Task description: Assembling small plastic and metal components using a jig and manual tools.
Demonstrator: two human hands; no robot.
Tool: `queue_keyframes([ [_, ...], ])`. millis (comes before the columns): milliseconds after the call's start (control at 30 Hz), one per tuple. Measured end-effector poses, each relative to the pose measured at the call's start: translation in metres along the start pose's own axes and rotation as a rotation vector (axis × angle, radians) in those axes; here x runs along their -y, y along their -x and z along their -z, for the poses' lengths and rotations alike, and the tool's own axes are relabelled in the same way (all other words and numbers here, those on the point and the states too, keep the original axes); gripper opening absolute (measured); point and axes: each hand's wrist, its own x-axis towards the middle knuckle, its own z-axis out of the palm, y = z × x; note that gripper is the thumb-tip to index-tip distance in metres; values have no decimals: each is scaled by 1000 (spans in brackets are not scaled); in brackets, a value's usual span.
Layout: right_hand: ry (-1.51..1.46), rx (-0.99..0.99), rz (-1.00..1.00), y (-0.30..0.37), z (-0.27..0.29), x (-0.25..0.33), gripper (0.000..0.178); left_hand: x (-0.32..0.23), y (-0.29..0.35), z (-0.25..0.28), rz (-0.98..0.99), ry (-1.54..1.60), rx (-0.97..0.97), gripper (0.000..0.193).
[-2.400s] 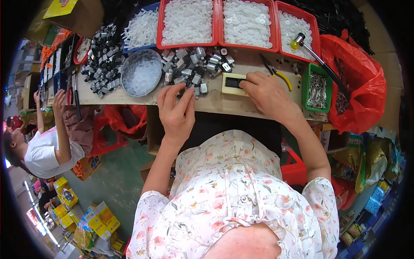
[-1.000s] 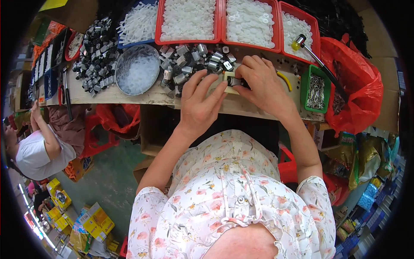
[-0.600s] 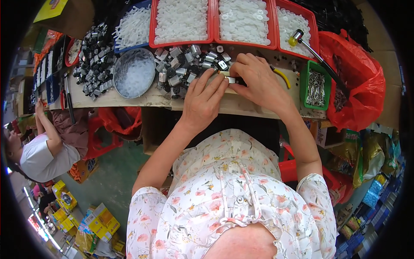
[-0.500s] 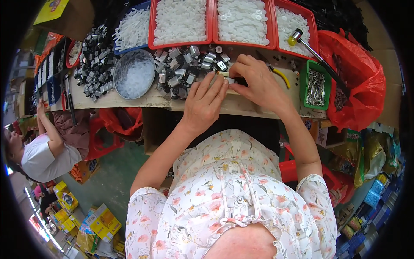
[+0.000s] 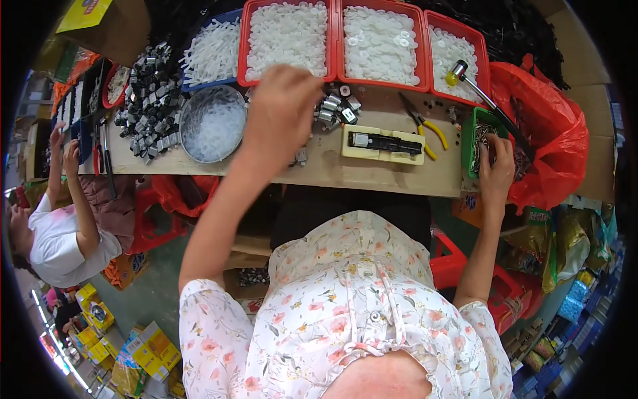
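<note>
A cream block [image 5: 347, 147] lies on the bench, holding a long black part [image 5: 391, 144] with a silver metal piece [image 5: 361, 139] at its left end. Neither hand touches it. My left hand [image 5: 282, 110] is raised over the pile of silver and black metal parts [image 5: 330, 110], close to the front of a red tray [image 5: 290, 78] of small white plastic pieces. Its fingers are bent, blurred and partly hidden. At the right, my right hand [image 5: 498, 166] dips its fingertips among metal pins [image 5: 484, 138] in a green tray [image 5: 469, 156], thumb and forefinger apart.
Yellow-handled pliers [image 5: 432, 136] and a hammer [image 5: 480, 92] lie near the green tray. A round metal bowl [image 5: 211, 124] of translucent pieces stands left, beside more metal parts [image 5: 147, 100]. A red plastic bag [image 5: 555, 139] hangs at the right. Another person [image 5: 60, 233] sits far left.
Both hands have left the block, uncovering it and the black part. My left hand has moved left and up over the metal parts; my right hand has moved right to the green tray.
</note>
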Motion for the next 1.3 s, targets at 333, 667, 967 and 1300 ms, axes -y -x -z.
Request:
queue_keyframes([
  [333, -35, 92, 37, -8, -5, -18, 10, 64, -68, -40, -6, -219, 178, 15],
  [667, -165, 32, -30, -13, -1, -1, 10, 64, -71, -37, -31, -253, 158, 15],
  [967, -582, 116, 21, -16, -6, 92, 9, -30, -46, 4, 620, 860, 58, 15],
  [1300, -809, 245, 260, -11, -15, 162, 13, -61, 23, -35, 1063, 1741, 47, 17],
])
